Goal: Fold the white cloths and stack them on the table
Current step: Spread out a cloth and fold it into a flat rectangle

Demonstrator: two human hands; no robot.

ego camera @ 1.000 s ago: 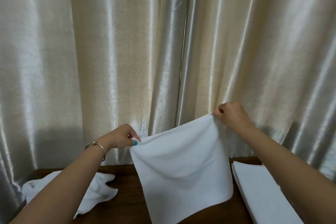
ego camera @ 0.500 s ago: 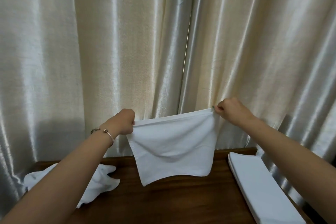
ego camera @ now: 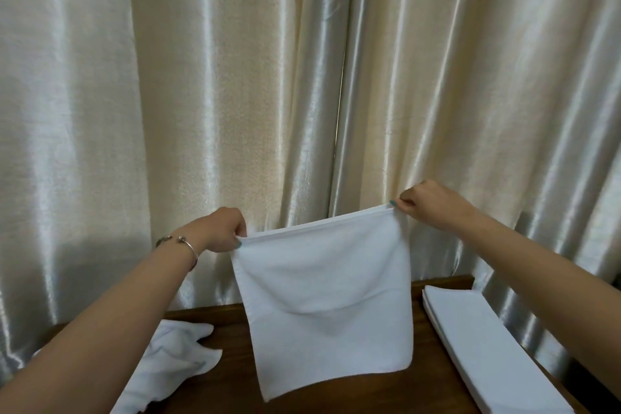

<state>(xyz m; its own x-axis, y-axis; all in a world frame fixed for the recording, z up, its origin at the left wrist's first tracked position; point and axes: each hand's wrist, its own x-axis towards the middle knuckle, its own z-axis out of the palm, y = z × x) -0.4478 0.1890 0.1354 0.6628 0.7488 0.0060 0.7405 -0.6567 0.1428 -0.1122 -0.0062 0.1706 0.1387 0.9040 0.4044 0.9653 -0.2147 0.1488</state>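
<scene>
A white cloth (ego camera: 322,296) hangs flat in the air above the dark wooden table (ego camera: 336,393), its top edge stretched taut between my hands. My left hand (ego camera: 223,228) pinches the top left corner, a bracelet on that wrist. My right hand (ego camera: 426,203) pinches the top right corner, slightly higher. The cloth's lower edge hangs just over the table top. A crumpled white cloth (ego camera: 174,363) lies on the table at the left, partly behind my left forearm. A neat stack of folded white cloths (ego camera: 480,346) lies at the right.
Shiny cream curtains (ego camera: 302,77) hang close behind the table and fill the background. The table's back edge (ego camera: 208,311) runs just in front of them.
The cloth, bunched up half a second ago, now hangs down longer and flat. Both hands have kept their pinch on the top corners and pulled the edge taut.
</scene>
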